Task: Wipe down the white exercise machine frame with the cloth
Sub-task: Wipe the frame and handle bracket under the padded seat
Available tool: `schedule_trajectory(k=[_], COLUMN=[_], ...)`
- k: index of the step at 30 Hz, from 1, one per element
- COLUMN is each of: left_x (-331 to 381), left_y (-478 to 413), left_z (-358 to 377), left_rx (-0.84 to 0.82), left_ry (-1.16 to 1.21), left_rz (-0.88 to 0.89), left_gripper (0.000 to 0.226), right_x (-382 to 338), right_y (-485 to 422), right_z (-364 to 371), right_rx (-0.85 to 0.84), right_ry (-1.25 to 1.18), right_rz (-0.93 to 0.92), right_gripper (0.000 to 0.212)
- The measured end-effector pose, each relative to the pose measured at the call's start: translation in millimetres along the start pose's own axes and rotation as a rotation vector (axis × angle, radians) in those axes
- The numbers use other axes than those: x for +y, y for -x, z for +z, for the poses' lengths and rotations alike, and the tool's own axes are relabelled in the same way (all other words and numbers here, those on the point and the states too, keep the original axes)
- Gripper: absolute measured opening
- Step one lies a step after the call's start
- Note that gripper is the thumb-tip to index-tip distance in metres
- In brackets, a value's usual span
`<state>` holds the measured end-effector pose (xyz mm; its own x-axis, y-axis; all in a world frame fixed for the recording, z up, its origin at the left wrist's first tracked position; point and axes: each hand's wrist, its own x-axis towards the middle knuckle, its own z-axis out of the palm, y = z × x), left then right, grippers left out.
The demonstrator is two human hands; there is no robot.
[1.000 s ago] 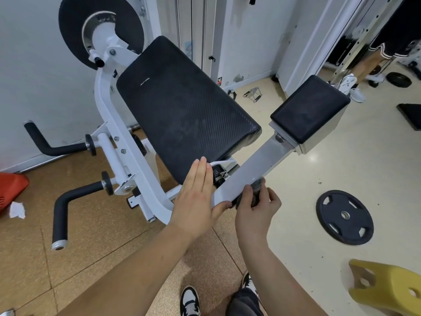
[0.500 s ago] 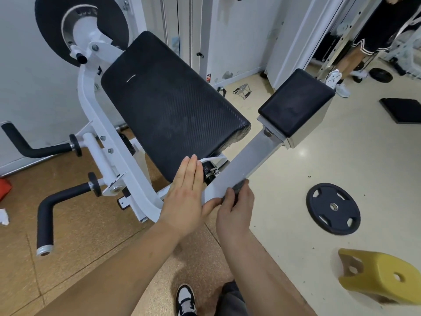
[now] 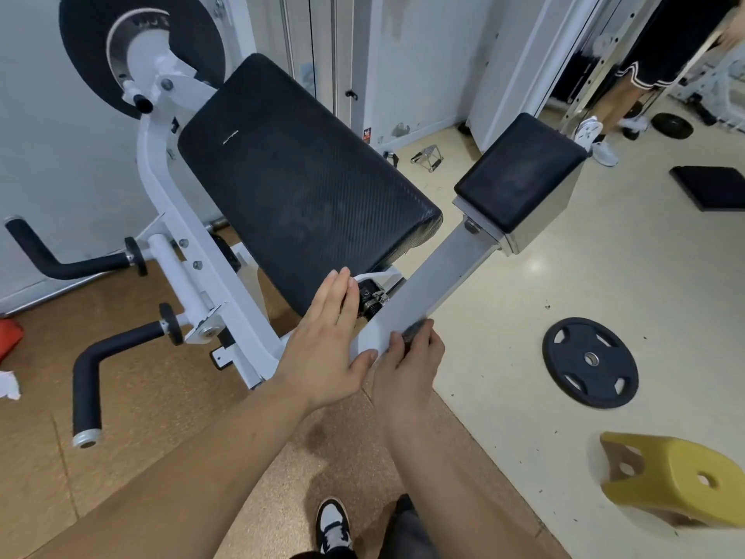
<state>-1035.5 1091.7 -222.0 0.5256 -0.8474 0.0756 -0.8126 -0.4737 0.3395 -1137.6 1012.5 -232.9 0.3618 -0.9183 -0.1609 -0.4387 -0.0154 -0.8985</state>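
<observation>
The white exercise machine frame (image 3: pixel 169 219) carries a large black pad (image 3: pixel 298 187) and a smaller black seat (image 3: pixel 524 167), joined by a grey-white bar (image 3: pixel 439 280). My left hand (image 3: pixel 326 340) lies flat with fingers together against the near end of that bar, below the big pad. My right hand (image 3: pixel 407 369) grips a small dark grey cloth (image 3: pixel 413 332) and presses it on the bar's lower right edge. Most of the cloth is hidden under my fingers.
A black weight plate (image 3: pixel 590 361) lies on the cream floor to the right, and a yellow plastic stool (image 3: pixel 677 478) stands nearer. Two black handles (image 3: pixel 88 381) stick out at the left. Another person's legs (image 3: pixel 617 94) are at the far right.
My right hand with the cloth has slid down the bar toward its near end. The left hand stays flat in the same place.
</observation>
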Motion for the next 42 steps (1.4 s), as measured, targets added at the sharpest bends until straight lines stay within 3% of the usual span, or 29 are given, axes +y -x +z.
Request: schedule_trajectory(k=[6,8,10,13,15,18,20,23,25,28,34,38,42], left_x=[1.9,3.0,2.6,-1.6,-6.5,-8.3,-4.0,-0.4,-0.7,-4.6,-19.1,-11.5,0.9], left_y=[1.0,1.0,1.9,2.3,2.0,0.5,0.2,9.5,24.3,51.1,86.8,91.2,87.7], left_z=[-8.0,-9.0,-9.4,-12.6,-15.5,-20.0,-23.7,-25.9,-21.4,-9.1,6.1,10.5,10.4], left_rx=[-0.043,-0.044,-0.047,-0.073,-0.1,-0.122,-0.12,-0.083,-0.046,-0.009,-0.034,-0.022,0.014], left_ry=[0.053,0.085,0.089,0.103,0.123,0.171,0.227,0.307,0.353,0.446,0.502,0.533,0.54], left_rz=[-0.002,-0.007,-0.007,0.015,0.028,0.023,-0.005,-0.027,-0.044,-0.155,-0.336,-0.386,-0.404], left_gripper=[0.098,0.098,0.099,0.099,0.1,0.099,0.095,0.085,0.082,0.083,0.08,0.08,0.077], right_x=[-49.1,-46.0,-19.7,10.7,2.9,-36.5,-56.5,-46.6,-27.2,-1.0,8.8,-19.2,-20.4], right_y=[-55.4,-52.8,-30.4,3.8,8.7,-8.0,-33.1,-71.5,-76.2,-49.2,-29.6,-40.0,-48.4], right_z=[-32.7,-21.2,-7.1,-15.1,-34.6,-54.5,-53.7,-47.9,-45.7,-28.1,-24.7,-43.1,-43.0], right_rx=[0.254,0.282,0.192,-0.041,-0.036,0.136,0.174,0.133,0.111,0.087,-0.228,-0.18,-0.161], right_ry=[-0.103,-0.043,0.046,0.132,0.157,0.292,0.522,0.914,1.017,0.949,0.958,0.885,0.899], right_rz=[-0.164,-0.174,-0.132,-0.119,-0.245,-0.661,-0.912,-1.002,-1.026,-1.059,-1.241,-1.128,-1.236], right_gripper=[0.018,0.028,0.036,0.024,0.032,0.047,0.046,0.053,0.056,0.052,0.053,0.032,0.031])
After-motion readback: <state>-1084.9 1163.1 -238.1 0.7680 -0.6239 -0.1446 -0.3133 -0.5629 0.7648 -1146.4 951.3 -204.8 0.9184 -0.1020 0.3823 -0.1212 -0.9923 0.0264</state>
